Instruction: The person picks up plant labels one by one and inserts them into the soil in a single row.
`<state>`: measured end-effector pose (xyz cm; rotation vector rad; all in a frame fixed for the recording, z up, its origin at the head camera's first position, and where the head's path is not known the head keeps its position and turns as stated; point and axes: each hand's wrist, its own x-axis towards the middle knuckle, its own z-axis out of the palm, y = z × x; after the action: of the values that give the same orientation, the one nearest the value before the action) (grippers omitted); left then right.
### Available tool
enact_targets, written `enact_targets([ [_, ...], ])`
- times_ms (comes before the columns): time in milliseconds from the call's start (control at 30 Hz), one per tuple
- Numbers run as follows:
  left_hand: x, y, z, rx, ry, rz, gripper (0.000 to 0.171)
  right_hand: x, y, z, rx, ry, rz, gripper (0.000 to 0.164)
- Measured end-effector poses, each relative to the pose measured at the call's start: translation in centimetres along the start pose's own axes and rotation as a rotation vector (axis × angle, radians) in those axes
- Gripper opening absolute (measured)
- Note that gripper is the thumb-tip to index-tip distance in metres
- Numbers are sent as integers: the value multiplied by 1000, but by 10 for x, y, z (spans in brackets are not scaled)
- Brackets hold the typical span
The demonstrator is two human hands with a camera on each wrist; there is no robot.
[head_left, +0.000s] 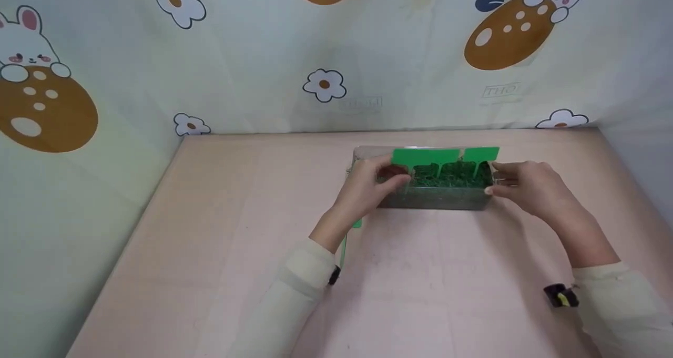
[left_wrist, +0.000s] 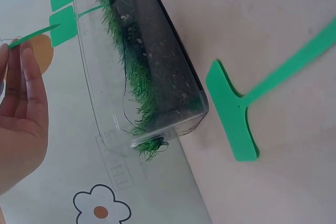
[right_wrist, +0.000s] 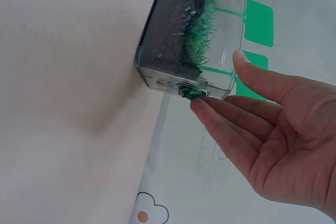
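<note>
A clear plastic box (head_left: 434, 199) holds dark soil and green artificial grass (left_wrist: 139, 85). My left hand (head_left: 368, 182) is over the box's left part and pinches a green T-shaped plant label (left_wrist: 34, 36) by its flat head. Two more green plant labels (left_wrist: 64, 26) stand upright in the grass to the right of it. At the box's right end, my right hand (head_left: 539, 187) grips the wall, its thumb on the rim and its fingertips by the end opening. The held label's lower stem is hard to make out.
Another green T-shaped label (left_wrist: 231, 114) lies on the pale pink table (head_left: 221, 242), left of the box and partly hidden by my left forearm. Behind the table hangs a patterned cloth (head_left: 252, 58) with flowers and rabbits. Grass pokes out through the box's end openings.
</note>
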<state>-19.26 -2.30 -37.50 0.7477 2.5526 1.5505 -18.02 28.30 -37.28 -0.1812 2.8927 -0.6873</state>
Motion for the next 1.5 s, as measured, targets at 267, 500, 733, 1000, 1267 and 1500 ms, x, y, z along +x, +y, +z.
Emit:
enact_targets([
  [267, 11, -2, 6, 58, 97, 78, 16, -1, 2, 1, 6, 5, -8, 64],
  [500, 18, -3, 8, 75, 120, 63, 18, -1, 2, 2, 14, 12, -11, 64],
  [733, 25, -4, 10, 99, 141, 7, 18, -3, 1, 2, 22, 10, -3, 63],
  [1000, 33, -8, 15, 124, 108, -81, 17, -3, -1, 1, 26, 2, 13, 64],
  [1267, 41, -13, 18, 131, 45, -122, 19, -1, 1, 1, -7, 12, -8, 64],
  [1500, 48, -16, 19, 194, 20, -156, 21, -1, 1, 0, -13, 8, -6, 66],
])
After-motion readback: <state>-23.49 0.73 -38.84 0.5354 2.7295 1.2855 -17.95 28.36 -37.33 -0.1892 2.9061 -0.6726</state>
